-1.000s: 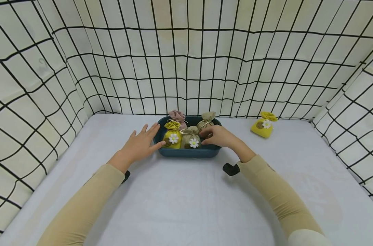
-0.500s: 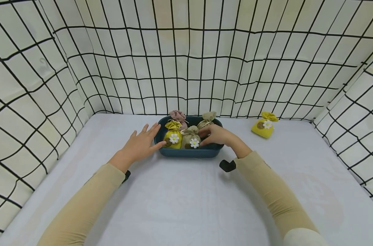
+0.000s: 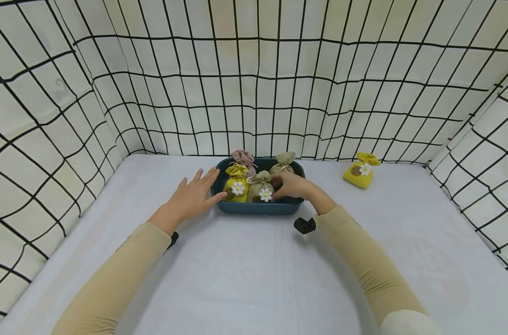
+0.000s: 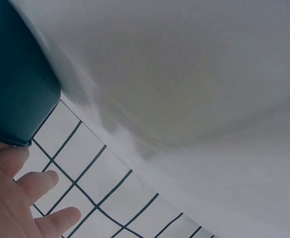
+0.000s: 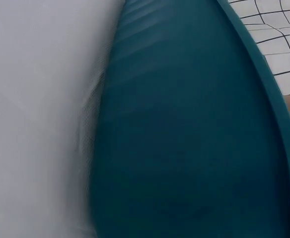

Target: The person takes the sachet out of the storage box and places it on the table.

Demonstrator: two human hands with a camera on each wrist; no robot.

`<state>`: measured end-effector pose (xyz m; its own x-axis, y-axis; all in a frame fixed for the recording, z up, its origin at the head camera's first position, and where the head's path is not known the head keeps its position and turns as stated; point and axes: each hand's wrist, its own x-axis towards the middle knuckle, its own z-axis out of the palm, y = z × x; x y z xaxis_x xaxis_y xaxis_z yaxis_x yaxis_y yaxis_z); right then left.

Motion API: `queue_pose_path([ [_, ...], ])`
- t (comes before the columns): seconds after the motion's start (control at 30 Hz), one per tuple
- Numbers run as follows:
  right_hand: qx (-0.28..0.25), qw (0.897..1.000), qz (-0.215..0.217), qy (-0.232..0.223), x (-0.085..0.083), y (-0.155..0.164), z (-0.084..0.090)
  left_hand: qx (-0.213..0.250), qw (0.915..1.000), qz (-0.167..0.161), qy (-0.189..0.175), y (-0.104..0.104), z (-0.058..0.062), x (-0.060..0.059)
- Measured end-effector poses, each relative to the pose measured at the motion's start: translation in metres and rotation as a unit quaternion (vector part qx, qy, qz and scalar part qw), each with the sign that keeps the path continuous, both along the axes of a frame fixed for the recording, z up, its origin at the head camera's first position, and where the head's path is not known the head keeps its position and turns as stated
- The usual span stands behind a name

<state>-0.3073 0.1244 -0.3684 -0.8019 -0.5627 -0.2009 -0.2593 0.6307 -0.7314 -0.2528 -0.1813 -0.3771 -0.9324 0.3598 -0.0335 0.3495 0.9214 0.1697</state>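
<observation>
A dark teal tub (image 3: 260, 209) holds several small drawstring pouches. At its front left sits a yellow pouch (image 3: 241, 177) with a white daisy; beside it is a beige pouch (image 3: 255, 188) with another daisy. Behind them stand a pink pouch (image 3: 243, 158) and a second beige pouch (image 3: 285, 159). My left hand (image 3: 191, 195) lies with fingers spread at the tub's left end, thumb near the yellow pouch. Reaching in from the right, my right hand (image 3: 293, 184) has thumb and fingers curled at the front beige pouch's right side. The right wrist view shows mostly tub wall.
Another yellow pouch (image 3: 358, 174) with a daisy lies on the white tabletop (image 3: 245, 270), right of the tub. A black wire grid (image 3: 257, 76) backed with white cloth stands along the back and both sides.
My right wrist and forearm have swung slightly left, while the fingers stay at the front beige pouch. My left hand keeps its place at the tub.
</observation>
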Motion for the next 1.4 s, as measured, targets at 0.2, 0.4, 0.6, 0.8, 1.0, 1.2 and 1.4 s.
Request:
queue_pose_path([
  [0.2, -0.017, 1.0, -0.016, -0.016, 0.0015, -0.0028, -0.0019, 0.005, 1.0, -0.003, 0.002, 0.0, 0.0002, 0.0008],
  [0.4, -0.027, 0.999, -0.023, -0.02, 0.0012, -0.0058, -0.0041, 0.007, 1.0, -0.005, 0.003, -0.0004, 0.0008, 0.0013],
  [0.6, -0.042, 0.998, -0.025, -0.027, 0.0014, -0.0066, -0.0037, 0.003, 1.0, -0.002, -0.003, -0.0006, 0.0017, 0.0016],
  [0.8, -0.05, 0.998, -0.028, -0.019, 0.0017, -0.0044, -0.0042, 0.003, 1.0, -0.002, -0.007, 0.0005, 0.0037, 0.0022],
  [1.0, -0.058, 0.998, -0.03, -0.021, 0.0017, -0.004, -0.0042, 0.006, 0.9999, -0.002, -0.011, 0.0012, 0.0045, 0.0025],
  [1.2, -0.061, 0.997, -0.033, -0.022, 0.0002, -0.0027, -0.0056, 0.005, 0.9999, -0.002, -0.01, 0.0007, 0.0048, 0.0023],
  [1.4, -0.071, 0.996, -0.038, -0.032, 0.002, -0.0015, -0.0036, 0.009, 0.9999, -0.002, -0.012, 0.0011, 0.0056, 0.0026],
])
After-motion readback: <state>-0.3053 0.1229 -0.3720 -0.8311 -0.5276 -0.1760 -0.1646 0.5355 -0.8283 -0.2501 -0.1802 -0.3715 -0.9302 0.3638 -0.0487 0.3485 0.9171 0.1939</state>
